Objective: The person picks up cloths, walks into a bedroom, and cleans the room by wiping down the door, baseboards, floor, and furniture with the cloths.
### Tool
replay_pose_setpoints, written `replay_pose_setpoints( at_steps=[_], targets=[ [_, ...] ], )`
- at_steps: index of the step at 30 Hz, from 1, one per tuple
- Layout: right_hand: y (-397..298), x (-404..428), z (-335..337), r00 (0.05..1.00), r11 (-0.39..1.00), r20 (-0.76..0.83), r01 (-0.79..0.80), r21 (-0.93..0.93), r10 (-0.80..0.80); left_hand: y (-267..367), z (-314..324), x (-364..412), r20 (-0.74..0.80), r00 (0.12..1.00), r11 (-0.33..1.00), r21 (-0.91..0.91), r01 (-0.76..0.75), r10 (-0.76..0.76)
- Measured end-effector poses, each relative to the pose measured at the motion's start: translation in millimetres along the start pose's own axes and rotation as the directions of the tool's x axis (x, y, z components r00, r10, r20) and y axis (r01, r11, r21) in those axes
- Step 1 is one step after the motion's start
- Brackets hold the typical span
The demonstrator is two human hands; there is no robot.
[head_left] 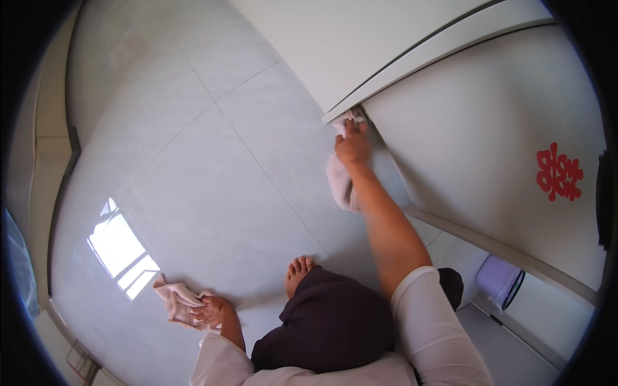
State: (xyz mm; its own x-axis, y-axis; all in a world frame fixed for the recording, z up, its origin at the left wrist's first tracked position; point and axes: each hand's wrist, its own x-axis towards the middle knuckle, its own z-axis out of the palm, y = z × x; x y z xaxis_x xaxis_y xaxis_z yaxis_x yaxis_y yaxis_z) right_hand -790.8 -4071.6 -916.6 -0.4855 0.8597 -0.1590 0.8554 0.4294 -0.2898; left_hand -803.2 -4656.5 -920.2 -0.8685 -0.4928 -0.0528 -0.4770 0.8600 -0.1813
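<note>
At lower left, my left hand [210,311] holds a crumpled pale pink cloth [176,301] down on the grey tiled floor, its fingers spread over the near edge. My right arm reaches forward to the foot of a white door [487,120]. There my right hand [354,148] presses a second pale pink cloth [340,181] into the corner beside the door frame [381,79]. Part of this cloth bunches at the fingertips, and the rest trails on the floor under the wrist. The right fingers are slightly blurred.
My bare foot [297,275] is on the floor tiles [231,193] between the hands. A red paper cutout [559,172] is on the door. Beyond the door's lower edge stands a lilac bin [497,277] with a plastic liner. Pale furniture [55,111] lines the left side.
</note>
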Motion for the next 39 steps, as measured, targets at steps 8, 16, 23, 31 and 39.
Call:
replay_pose_setpoints(
  at_steps=[8,16,23,31,39],
  targets=[
    [-64.5,-160.9,36.7,0.576,0.738,0.466,0.460,0.494,-0.672,15.6,3.6,-23.6,0.066,0.982,0.984,0.003,0.180,-0.180],
    [-24.5,-76.3,-91.6,0.953,0.941,0.151,0.217,0.259,-0.261,27.6,-6.6,-5.7,0.044,0.958,0.959,-0.002,0.283,-0.282],
    [-1.9,-95.7,3.5,0.887,0.891,0.113,0.453,-0.030,-0.448,159.1,17.1,26.8,-0.240,0.886,0.908,-0.035,-0.417,0.397],
    [10.8,-221.3,-15.6,0.785,0.730,0.156,0.456,0.509,-0.599,294.2,-32.6,-10.7,-0.382,0.364,0.300,-0.219,-0.929,0.849],
    [108.5,-175.6,-25.5,0.935,0.999,-0.352,0.036,-0.026,-0.043,365.3,-83.2,-158.9,-0.095,-0.039,-0.058,-0.205,-0.977,0.995]
  ],
)
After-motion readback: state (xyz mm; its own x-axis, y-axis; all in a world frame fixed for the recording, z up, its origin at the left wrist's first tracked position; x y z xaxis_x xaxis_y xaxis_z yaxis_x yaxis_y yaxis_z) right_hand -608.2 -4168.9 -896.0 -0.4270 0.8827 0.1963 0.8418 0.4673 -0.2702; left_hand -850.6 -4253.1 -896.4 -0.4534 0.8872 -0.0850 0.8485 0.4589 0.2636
